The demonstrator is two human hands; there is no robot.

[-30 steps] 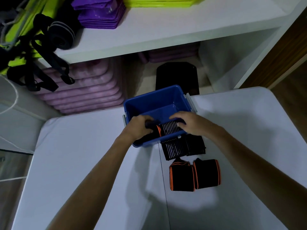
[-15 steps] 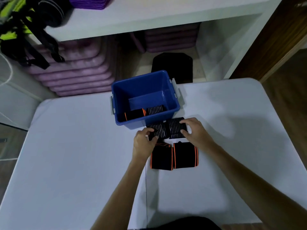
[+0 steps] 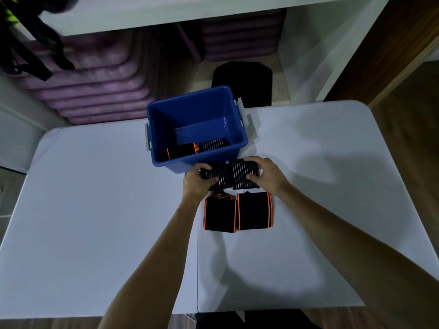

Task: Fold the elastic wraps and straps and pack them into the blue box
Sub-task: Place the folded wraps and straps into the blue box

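The blue box (image 3: 166, 129) stands at the far middle of the white table (image 3: 95, 210). Inside it lie a black wrap with orange edges (image 3: 181, 150) and a black striped wrap (image 3: 212, 145). Just in front of the box, two folded black striped wraps (image 3: 234, 175) lie side by side. My left hand (image 3: 197, 182) grips their left end and my right hand (image 3: 267, 174) grips their right end. Two folded black wraps with orange edges (image 3: 237, 212) lie on the table just nearer to me.
Purple mats (image 3: 95, 86) are stacked under a white shelf (image 3: 166, 13) beyond the table. A black object (image 3: 242, 79) stands behind the box. Black straps (image 3: 35, 51) hang at the upper left. A wooden floor shows at the right.
Both hands left the box, leaving two wraps inside, and came down onto the striped wraps in front of it. They now grip those wraps at both ends.
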